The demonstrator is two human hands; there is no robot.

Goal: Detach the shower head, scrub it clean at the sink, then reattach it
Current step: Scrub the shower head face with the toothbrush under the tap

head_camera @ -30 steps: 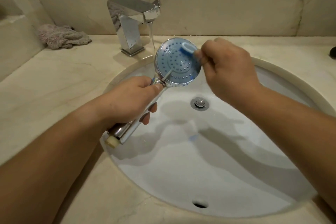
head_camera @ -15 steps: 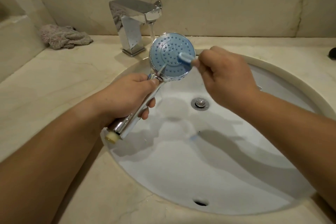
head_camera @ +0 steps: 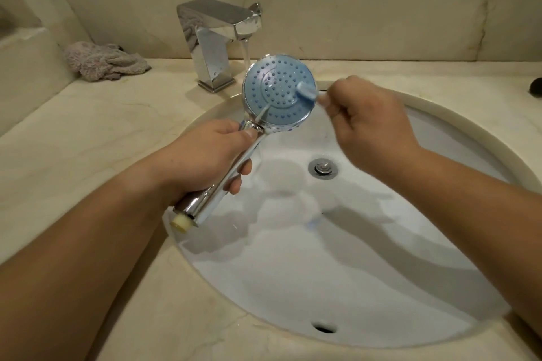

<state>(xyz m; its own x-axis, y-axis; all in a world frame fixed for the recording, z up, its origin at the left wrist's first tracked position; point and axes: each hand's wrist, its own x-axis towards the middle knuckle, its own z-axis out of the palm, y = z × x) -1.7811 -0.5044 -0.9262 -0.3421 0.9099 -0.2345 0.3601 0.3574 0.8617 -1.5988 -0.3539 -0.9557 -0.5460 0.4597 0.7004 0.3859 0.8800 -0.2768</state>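
Observation:
The detached shower head (head_camera: 277,91) has a round blue face dotted with nozzles and a chrome handle ending in a cream threaded tip. My left hand (head_camera: 205,155) grips that handle over the left side of the white sink (head_camera: 337,258), tilting the face up towards me. My right hand (head_camera: 372,126) holds a small blue-headed toothbrush (head_camera: 306,92), whose bristles press on the right edge of the blue face. The brush's handle is mostly hidden inside my fist. Water runs from the chrome tap (head_camera: 217,38) just behind the shower head.
A crumpled grey-pink cloth (head_camera: 105,63) lies on the beige stone counter (head_camera: 73,132) at the back left. The drain plug (head_camera: 323,167) sits mid-basin and an overflow hole (head_camera: 324,327) near the front. A dark object (head_camera: 536,88) shows at the right edge.
My left hand has shifted the shower head a little left and up under the running water. The toothbrush has slid from the upper right of the face down along its right edge.

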